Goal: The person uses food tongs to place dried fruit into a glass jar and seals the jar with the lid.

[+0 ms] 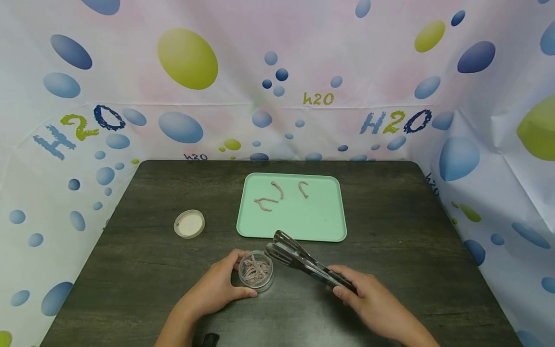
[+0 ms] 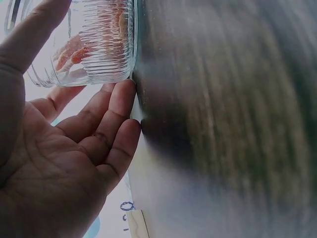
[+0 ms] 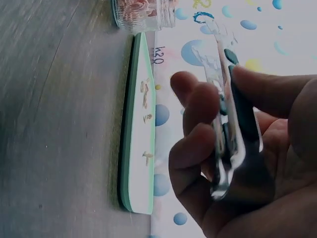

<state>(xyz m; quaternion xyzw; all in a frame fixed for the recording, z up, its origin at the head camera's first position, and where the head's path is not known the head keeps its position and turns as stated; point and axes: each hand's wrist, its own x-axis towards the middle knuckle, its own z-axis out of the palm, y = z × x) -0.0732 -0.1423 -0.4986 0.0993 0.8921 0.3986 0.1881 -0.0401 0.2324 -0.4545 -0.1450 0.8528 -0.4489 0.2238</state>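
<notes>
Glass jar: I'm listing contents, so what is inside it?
Inside the glass jar lies a tangled heap of thin pinkish strips. The upper strips cover those deeper down, so the heap's middle cannot be seen.

3 views: 1 high from the head, 2 low from the wrists.
The head view faces forward and down over the dark table (image 1: 390,207), far enough back to take in the green tray (image 1: 299,226), both hands and the printed cloth (image 1: 243,29) behind; the left wrist view lies on its side, nearly level with the table, close behind the left hand (image 1: 218,284) and facing the glass jar (image 1: 264,287); the right wrist view, also sideways and low, has the right hand (image 1: 370,299) and tongs (image 1: 310,264) close, the tray beyond; all 3 share the jar, while the head and right wrist views share the tray.
</notes>
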